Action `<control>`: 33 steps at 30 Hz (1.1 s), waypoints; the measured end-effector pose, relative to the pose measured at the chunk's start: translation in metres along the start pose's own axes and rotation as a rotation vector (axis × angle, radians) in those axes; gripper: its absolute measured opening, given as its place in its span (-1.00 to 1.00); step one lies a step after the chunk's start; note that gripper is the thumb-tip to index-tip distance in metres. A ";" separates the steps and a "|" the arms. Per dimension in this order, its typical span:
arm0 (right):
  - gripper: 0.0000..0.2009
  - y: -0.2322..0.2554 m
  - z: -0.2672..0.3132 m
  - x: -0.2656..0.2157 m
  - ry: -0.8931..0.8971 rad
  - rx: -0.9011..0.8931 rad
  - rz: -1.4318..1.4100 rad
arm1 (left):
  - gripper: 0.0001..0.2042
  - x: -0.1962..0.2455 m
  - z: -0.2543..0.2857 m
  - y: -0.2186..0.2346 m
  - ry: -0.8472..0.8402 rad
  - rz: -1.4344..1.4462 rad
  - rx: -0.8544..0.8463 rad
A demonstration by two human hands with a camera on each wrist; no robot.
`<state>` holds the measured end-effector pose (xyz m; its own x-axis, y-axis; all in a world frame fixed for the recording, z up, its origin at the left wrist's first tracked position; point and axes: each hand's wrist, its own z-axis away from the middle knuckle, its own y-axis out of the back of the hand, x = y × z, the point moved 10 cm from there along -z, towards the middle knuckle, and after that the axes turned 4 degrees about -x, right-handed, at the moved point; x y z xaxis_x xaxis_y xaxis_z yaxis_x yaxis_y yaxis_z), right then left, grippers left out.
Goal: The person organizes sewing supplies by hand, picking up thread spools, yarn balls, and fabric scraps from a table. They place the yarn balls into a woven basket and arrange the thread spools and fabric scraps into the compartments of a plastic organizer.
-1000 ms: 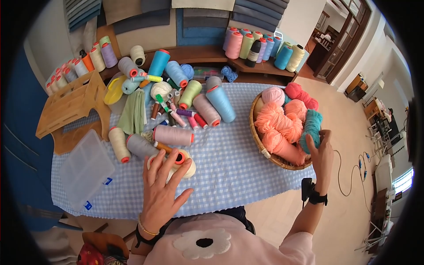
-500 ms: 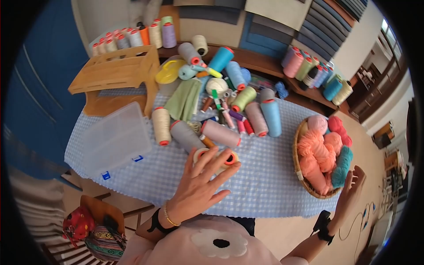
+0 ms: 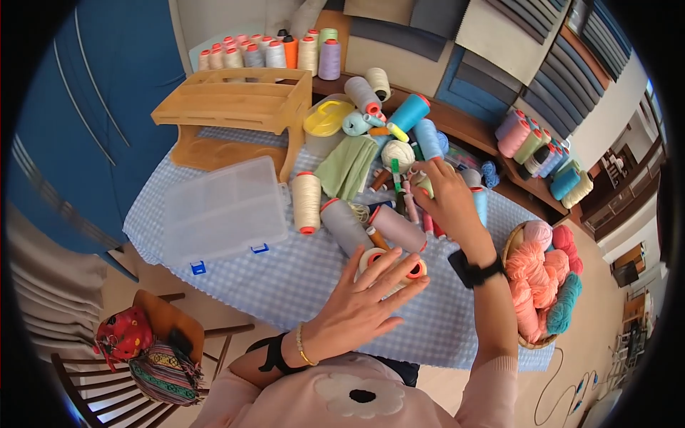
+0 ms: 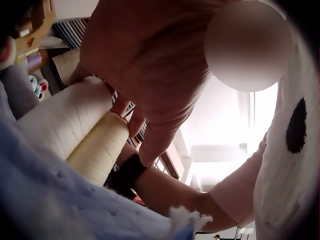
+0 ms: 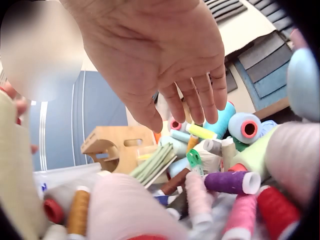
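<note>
The left hand lies with fingers spread over two cream thread cones at the front of the cloth; its fingertips touch their ends. Above the pile of spools hovers the right hand, palm down with fingers extended, holding nothing. Below it in the right wrist view are a purple spool, a pale pink spool, a green clip and a red spool. A white yarn ball and folded green cloth lie left of the right hand.
A wooden rack and a clear plastic case occupy the table's left side. The basket of yarn sits at the right edge. More cones stand at the back; a chair is at lower left.
The right hand has left the teal yarn at the basket and moved left over the spools. The left hand stays at the cream cones. The head view has turned left.
</note>
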<state>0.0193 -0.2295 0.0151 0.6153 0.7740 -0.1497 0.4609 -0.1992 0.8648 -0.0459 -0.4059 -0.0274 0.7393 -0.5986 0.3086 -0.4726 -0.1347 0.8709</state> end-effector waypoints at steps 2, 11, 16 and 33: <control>-0.65 -0.026 -0.025 0.016 0.036 0.030 0.055 | -0.27 0.000 0.000 -0.001 -0.008 0.002 0.000; -0.46 -0.079 -0.057 0.041 -0.110 0.101 0.285 | -0.28 -0.001 0.000 -0.001 0.004 0.026 -0.006; -0.29 -0.085 -0.054 0.042 -0.194 0.040 0.302 | -0.29 0.001 0.000 0.000 -0.017 0.039 -0.002; -0.24 -0.105 -0.047 0.046 -0.258 -0.173 0.174 | -0.27 0.005 -0.003 -0.001 -0.005 0.021 -0.040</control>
<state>-0.0305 -0.1445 -0.0606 0.8265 0.5558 -0.0896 0.2331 -0.1928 0.9532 -0.0400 -0.4062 -0.0252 0.7270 -0.6050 0.3248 -0.4682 -0.0907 0.8790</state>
